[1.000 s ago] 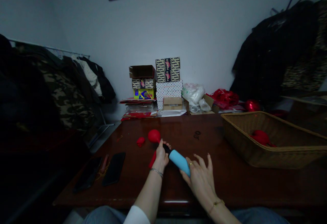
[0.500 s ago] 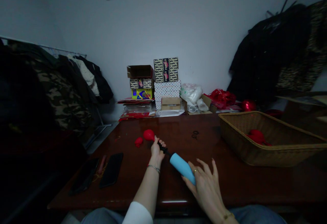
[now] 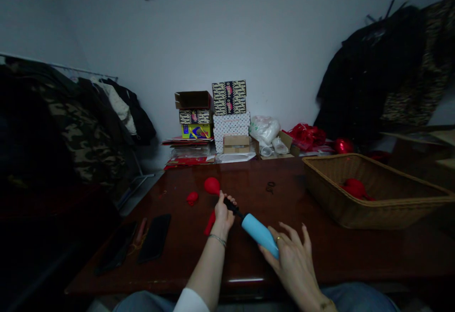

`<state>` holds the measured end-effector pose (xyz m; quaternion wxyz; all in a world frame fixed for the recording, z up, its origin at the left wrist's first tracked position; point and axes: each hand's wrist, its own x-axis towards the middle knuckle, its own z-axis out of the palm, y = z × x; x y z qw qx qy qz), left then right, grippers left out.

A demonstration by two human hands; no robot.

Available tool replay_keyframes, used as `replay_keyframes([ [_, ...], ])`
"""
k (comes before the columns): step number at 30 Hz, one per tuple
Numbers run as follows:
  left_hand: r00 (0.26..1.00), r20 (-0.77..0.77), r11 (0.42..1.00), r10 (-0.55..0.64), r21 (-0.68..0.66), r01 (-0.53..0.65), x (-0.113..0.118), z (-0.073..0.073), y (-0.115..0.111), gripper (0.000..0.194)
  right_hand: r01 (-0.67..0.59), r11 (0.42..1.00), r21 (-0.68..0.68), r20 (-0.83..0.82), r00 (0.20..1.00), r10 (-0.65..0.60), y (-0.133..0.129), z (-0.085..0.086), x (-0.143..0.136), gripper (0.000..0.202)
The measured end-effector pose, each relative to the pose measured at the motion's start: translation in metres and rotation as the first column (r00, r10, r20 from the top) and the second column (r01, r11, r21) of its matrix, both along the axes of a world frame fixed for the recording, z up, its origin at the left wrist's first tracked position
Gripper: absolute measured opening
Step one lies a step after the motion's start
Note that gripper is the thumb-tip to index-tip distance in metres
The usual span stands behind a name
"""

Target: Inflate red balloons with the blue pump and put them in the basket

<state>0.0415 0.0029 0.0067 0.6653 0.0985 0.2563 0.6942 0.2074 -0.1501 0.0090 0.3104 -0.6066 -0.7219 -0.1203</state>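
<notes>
A light-blue hand balloon pump [image 3: 259, 234] slants across the middle of the table, held above it. My left hand [image 3: 224, 211] is closed round its black nozzle end and the neck of a small, partly filled red balloon [image 3: 212, 186], which points away from me. At the near end of the blue barrel, my right hand [image 3: 293, 255] grips with thumb and forefinger, its other fingers raised. Just left of the balloon lies a small red lump [image 3: 192, 198], perhaps another balloon. Partly hidden by my left wrist is a long red piece [image 3: 210, 223].
A wicker basket [image 3: 377, 215] with a red balloon [image 3: 355, 188] inside stands at the right. Black bands [image 3: 270, 187] lie mid-table. Two dark phone-like slabs, one a black slab [image 3: 154, 237], lie at the left. Stacked boxes [image 3: 230, 108] line the back.
Both hands have shifted slightly right with the pump and balloon. The balloon looks about the same size. The long red piece beside my left wrist now shows.
</notes>
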Motion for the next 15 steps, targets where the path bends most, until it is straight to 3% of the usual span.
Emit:
replay_keyframes([
  [7, 1.000, -0.025, 1.000, 0.013, 0.008, -0.013, 0.008, -0.008, -0.004, 0.023, 0.014, 1.000, -0.026, -0.011, 1.000, -0.014, 0.021, 0.010, -0.021, 0.033],
  [15, 0.983, -0.093, 0.979, 0.156, -0.115, -0.166, -0.018, -0.011, 0.013, 0.030, -0.030, 0.999, -0.036, 0.011, 0.999, 0.031, 0.006, 0.005, -0.021, 0.034],
])
